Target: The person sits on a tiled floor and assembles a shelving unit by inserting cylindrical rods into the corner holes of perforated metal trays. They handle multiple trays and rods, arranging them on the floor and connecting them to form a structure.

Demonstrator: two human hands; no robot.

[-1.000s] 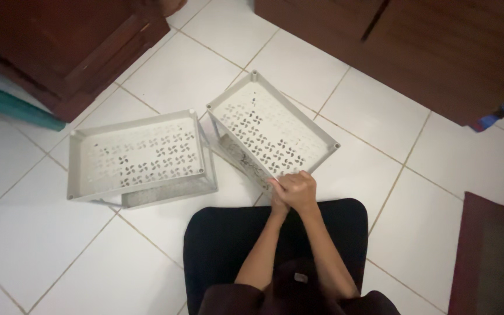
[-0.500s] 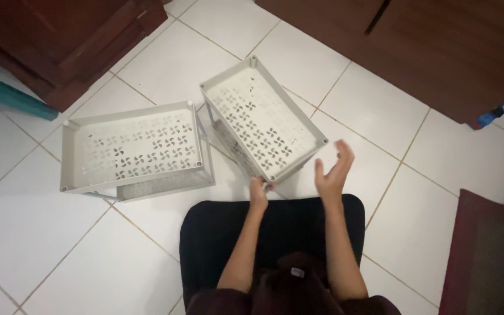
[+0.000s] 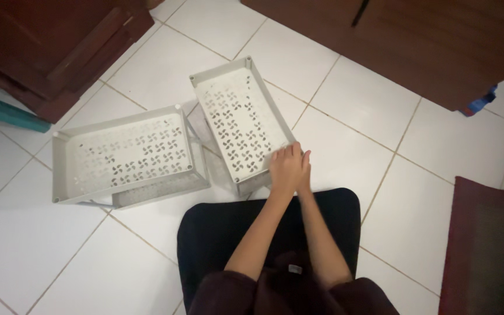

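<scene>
Seen from above, a seated person's left hand [image 3: 285, 169] and right hand [image 3: 304, 170] meet at the near right corner of a pale grey perforated tray [image 3: 241, 122], fingers curled over its rim in a grip; the left hand lies largely over the right, so how tightly the right one closes cannot be told. The tray sits tilted on the white tiled floor [image 3: 368, 146], its long side running away from the person, directly ahead of the hands. A second perforated tray [image 3: 125, 153] of the same kind lies just beside it to the left, resting on a wire frame. Dark wooden furniture [image 3: 59, 41] borders the floor, and a dark red mat [image 3: 485, 245] lies at the right.
</scene>
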